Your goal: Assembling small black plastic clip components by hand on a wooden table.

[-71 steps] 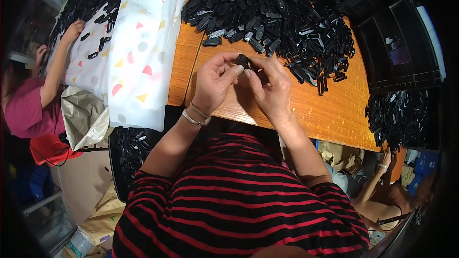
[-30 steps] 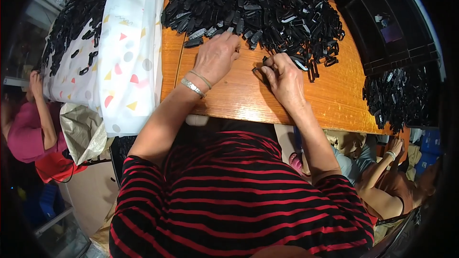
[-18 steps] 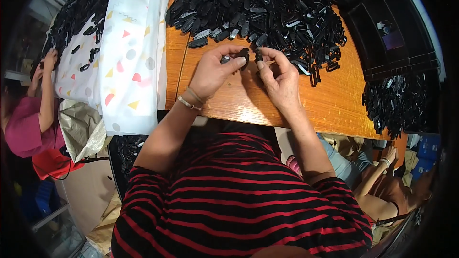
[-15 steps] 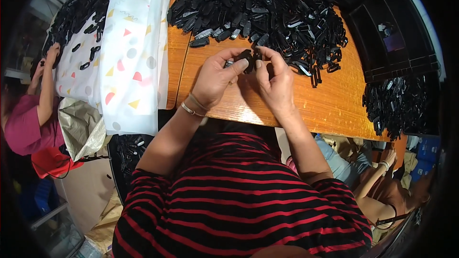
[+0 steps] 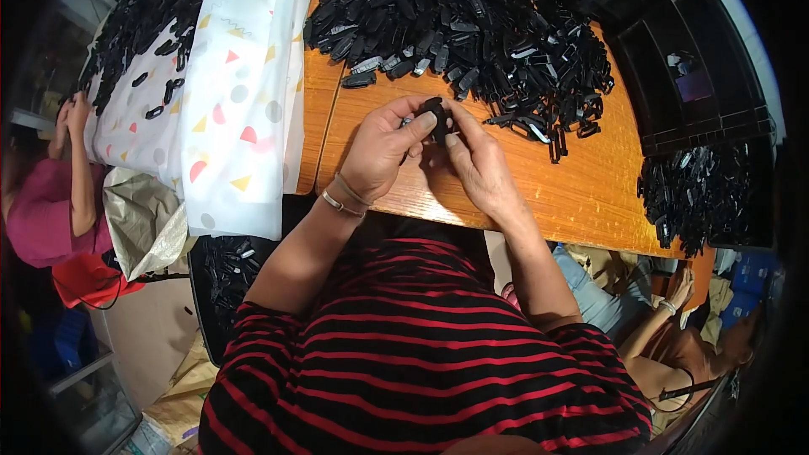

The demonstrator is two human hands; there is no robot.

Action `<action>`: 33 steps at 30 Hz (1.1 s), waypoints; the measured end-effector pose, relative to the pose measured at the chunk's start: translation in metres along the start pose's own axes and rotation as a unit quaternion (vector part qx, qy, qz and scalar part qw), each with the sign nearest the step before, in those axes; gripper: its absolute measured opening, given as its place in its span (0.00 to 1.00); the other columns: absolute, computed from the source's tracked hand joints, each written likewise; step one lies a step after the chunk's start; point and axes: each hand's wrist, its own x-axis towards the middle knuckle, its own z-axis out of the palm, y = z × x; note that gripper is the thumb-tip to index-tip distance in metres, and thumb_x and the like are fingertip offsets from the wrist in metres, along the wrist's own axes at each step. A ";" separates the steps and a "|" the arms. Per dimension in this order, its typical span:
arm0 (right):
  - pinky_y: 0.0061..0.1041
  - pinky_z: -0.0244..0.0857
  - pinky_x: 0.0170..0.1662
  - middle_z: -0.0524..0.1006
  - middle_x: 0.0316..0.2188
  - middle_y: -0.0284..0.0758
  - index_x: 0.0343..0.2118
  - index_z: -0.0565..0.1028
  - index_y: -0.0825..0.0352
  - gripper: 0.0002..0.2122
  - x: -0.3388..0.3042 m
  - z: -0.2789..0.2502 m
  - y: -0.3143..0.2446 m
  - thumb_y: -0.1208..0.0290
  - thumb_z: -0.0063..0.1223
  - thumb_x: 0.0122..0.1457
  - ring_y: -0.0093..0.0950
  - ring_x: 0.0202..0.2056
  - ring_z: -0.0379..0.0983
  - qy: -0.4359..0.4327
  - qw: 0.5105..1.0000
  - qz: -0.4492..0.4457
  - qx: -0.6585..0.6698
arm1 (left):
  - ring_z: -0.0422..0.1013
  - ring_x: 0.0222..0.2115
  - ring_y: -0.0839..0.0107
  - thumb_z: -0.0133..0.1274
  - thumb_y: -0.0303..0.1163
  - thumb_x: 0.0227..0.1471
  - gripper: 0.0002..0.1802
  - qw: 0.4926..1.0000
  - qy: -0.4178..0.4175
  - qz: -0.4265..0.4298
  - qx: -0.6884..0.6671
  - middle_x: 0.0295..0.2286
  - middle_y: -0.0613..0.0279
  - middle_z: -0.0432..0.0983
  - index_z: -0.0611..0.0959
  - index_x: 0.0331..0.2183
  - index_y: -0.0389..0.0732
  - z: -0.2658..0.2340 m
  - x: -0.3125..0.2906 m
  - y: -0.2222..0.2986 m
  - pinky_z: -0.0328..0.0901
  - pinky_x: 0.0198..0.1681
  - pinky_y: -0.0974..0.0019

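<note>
My left hand (image 5: 383, 139) pinches a small black plastic part (image 5: 437, 109) between thumb and fingers, above the near part of the wooden table. A bit of something light-coloured or shiny shows beside its fingers. My right hand (image 5: 480, 156) is closed against the same dark part from the right, its thumb and fingertips pressed together there. Whether a second piece sits between them, I cannot make out. Beyond both hands lies a big heap of similar black elongated plastic parts (image 5: 421, 17), some with glossy faces.
A white patterned cloth (image 5: 240, 109) covers the table at left. At right stands a black crate (image 5: 704, 59), with more black parts (image 5: 698, 190) by it. One person in a magenta sleeve (image 5: 55, 206) works at far left; another person's forearm (image 5: 653, 324) shows at lower right.
My right hand has come in against the dark part in my left hand; earlier a gap showed between the two hands' pieces. The whole view has shifted slightly.
</note>
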 end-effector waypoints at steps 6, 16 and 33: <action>0.21 0.67 0.41 0.77 0.37 0.39 0.59 0.62 0.70 0.25 0.002 -0.001 0.013 0.79 0.52 0.58 0.22 0.38 0.73 0.053 0.959 -0.209 -0.184 | 0.62 0.25 0.85 0.48 0.28 0.60 0.15 1.000 0.018 -0.013 -0.022 0.34 0.68 0.75 0.75 0.48 0.35 0.001 0.000 0.004 0.58 0.28 0.81; 0.15 0.66 0.30 0.75 0.29 0.32 0.40 0.74 0.72 0.09 0.001 0.000 0.004 0.79 0.56 0.57 0.17 0.27 0.73 0.175 0.942 -0.229 -0.171 | 0.69 0.32 0.84 0.53 0.27 0.56 0.16 0.994 0.034 0.054 0.087 0.35 0.68 0.75 0.77 0.47 0.36 0.001 -0.002 0.010 0.63 0.31 0.80; 0.33 0.68 0.28 0.72 0.27 0.41 0.36 0.74 0.68 0.13 0.001 0.026 0.022 0.75 0.63 0.47 0.41 0.27 0.74 0.204 0.898 -0.291 -0.258 | 0.65 0.29 0.84 0.50 0.27 0.59 0.15 0.958 0.082 0.144 0.234 0.32 0.70 0.73 0.77 0.47 0.34 0.012 -0.015 -0.007 0.62 0.35 0.80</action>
